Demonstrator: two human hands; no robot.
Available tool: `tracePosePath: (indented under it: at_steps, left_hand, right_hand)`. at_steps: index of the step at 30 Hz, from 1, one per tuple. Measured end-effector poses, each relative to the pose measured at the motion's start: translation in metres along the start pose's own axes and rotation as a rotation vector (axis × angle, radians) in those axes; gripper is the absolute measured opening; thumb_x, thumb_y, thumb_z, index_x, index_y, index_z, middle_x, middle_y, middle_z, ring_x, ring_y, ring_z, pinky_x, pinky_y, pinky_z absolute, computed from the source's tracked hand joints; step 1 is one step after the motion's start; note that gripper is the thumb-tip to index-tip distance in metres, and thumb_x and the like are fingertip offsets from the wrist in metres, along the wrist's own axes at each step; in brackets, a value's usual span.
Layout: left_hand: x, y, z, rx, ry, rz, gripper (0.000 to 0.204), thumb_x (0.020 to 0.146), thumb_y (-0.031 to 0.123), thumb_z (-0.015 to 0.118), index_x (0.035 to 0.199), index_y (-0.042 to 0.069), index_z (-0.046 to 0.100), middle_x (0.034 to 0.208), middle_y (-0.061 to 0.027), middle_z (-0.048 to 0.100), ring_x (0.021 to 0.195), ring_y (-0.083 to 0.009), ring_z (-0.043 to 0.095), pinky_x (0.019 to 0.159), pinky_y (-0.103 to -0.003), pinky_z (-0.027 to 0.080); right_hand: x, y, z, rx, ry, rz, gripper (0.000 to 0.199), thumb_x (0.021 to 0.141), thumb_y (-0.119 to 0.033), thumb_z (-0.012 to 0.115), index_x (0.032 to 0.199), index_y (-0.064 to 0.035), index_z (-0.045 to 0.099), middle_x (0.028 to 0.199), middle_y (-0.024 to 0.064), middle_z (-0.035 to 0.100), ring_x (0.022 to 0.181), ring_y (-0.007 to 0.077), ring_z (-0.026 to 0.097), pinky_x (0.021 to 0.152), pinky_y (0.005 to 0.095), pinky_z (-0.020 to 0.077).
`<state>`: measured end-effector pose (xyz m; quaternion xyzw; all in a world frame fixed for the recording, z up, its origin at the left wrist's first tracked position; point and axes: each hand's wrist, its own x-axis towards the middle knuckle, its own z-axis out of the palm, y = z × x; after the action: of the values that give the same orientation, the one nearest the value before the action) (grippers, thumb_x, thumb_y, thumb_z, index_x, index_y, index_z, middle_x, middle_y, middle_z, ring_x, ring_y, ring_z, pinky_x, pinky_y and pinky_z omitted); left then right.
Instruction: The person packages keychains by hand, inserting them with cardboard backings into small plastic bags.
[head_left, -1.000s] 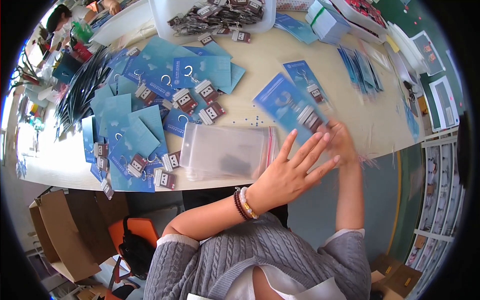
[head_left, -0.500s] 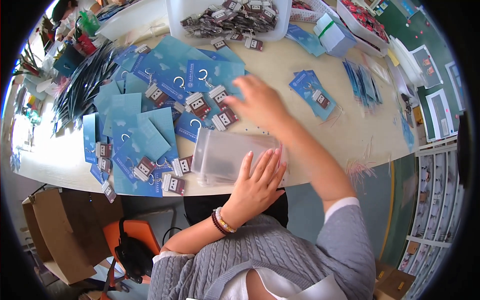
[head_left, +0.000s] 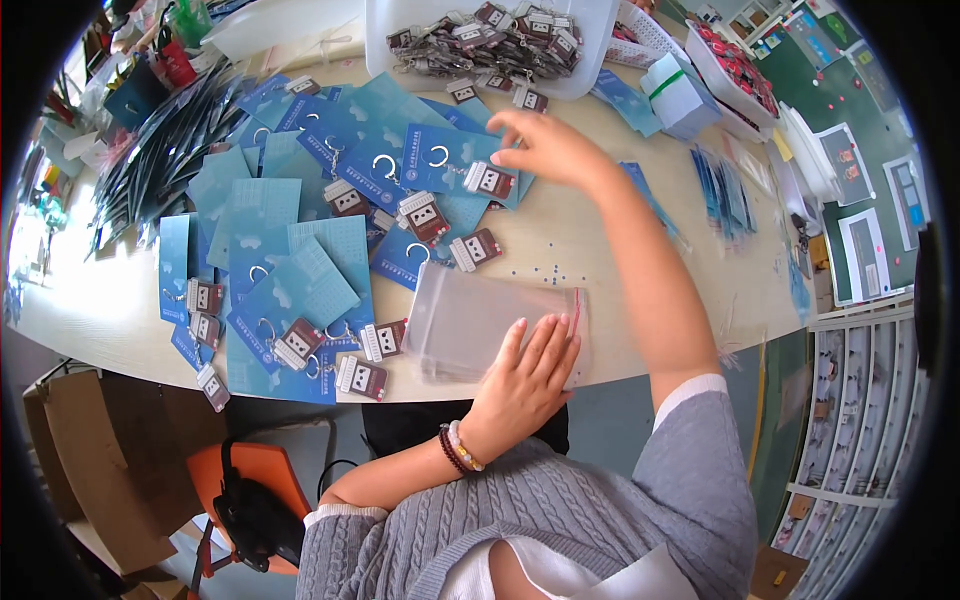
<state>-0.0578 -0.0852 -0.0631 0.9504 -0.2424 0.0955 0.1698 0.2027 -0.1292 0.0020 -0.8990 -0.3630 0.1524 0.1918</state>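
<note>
My left hand (head_left: 530, 380) lies flat, fingers stretched out, on a stack of clear plastic bags (head_left: 455, 325) at the table's front edge. Above it, my right hand (head_left: 550, 150) reaches over the far side of the pile, its thumb and forefinger apart. The thumb tip is close to a brown-and-white keychain (head_left: 489, 180) lying on a blue card (head_left: 428, 150); whether they touch I cannot tell. Left of the bags spread more blue cards (head_left: 262, 215) with keychains, such as one brown-and-white keychain (head_left: 423, 218) and another (head_left: 475, 249).
A clear bin (head_left: 385, 75) heaped with keychains stands at the back. Beside it are a banded block of pale cards (head_left: 683, 100) and a white basket of red items (head_left: 735, 75). Dark strips (head_left: 160, 150) lie far left. An orange chair (head_left: 270, 480) stands below the table.
My right hand has moved up and away from the keychain, which has turned sideways and shifted right on its card. My left hand stays on the bags. The whole view has shifted slightly.
</note>
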Motion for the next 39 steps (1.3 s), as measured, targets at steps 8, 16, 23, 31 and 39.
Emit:
tracePosePath:
  at_steps: [8,16,23,31,39]
  left_hand:
    - [0.003,0.004,0.002,-0.044,0.012,-0.057,0.062,0.08,0.041,0.054,0.128,0.003,0.043,0.138,-0.0157,0.035,0.129,-0.0276,0.032,0.106,-0.047,0.021]
    - [0.008,0.006,-0.007,-0.182,-0.014,-0.095,0.05,0.082,0.022,0.049,0.128,0.002,0.042,0.138,-0.0171,0.034,0.13,-0.0281,0.03,0.107,-0.046,0.016]
    - [0.017,0.016,-0.004,-0.05,0.065,-0.208,0.051,0.08,0.024,0.056,0.122,-0.003,0.044,0.125,-0.019,0.042,0.12,-0.0303,0.039,0.102,-0.048,0.026]
    - [0.017,0.023,-0.004,0.027,-0.05,-0.236,0.047,0.083,0.014,0.051,0.123,-0.009,0.04,0.135,-0.0244,0.032,0.126,-0.0355,0.032,0.104,-0.048,0.026]
    - [0.007,0.001,-0.004,-0.559,0.23,-0.347,0.026,0.092,0.012,0.044,0.108,-0.003,0.058,0.114,-0.0154,0.058,0.111,-0.0285,0.052,0.105,-0.043,0.025]
  right_hand:
    - [0.008,0.033,0.02,-0.093,-0.014,-0.014,0.081,0.063,-0.051,0.074,0.123,-0.0067,0.043,0.12,0.0204,0.046,0.114,0.0313,0.046,0.095,0.0378,0.0383]
    - [-0.025,0.044,0.037,-0.063,0.169,0.051,0.074,0.064,-0.055,0.07,0.116,-0.0082,0.048,0.12,0.0164,0.049,0.11,0.0314,0.048,0.091,0.0404,0.0387]
    - [-0.044,0.056,0.039,-0.094,0.312,0.103,0.063,0.066,-0.052,0.07,0.105,-0.0063,0.052,0.105,0.0132,0.059,0.101,0.0304,0.054,0.085,0.0416,0.0409]
    - [-0.113,0.058,0.02,0.578,0.286,0.101,0.033,0.083,-0.028,0.062,0.098,0.0,0.053,0.09,0.0097,0.062,0.076,0.0155,0.062,0.058,0.0289,0.0509]
    - [-0.272,0.014,0.023,1.044,0.422,0.349,0.027,0.087,-0.016,0.056,0.109,0.0,0.05,0.088,0.0054,0.06,0.067,0.0116,0.061,0.049,0.0251,0.0527]
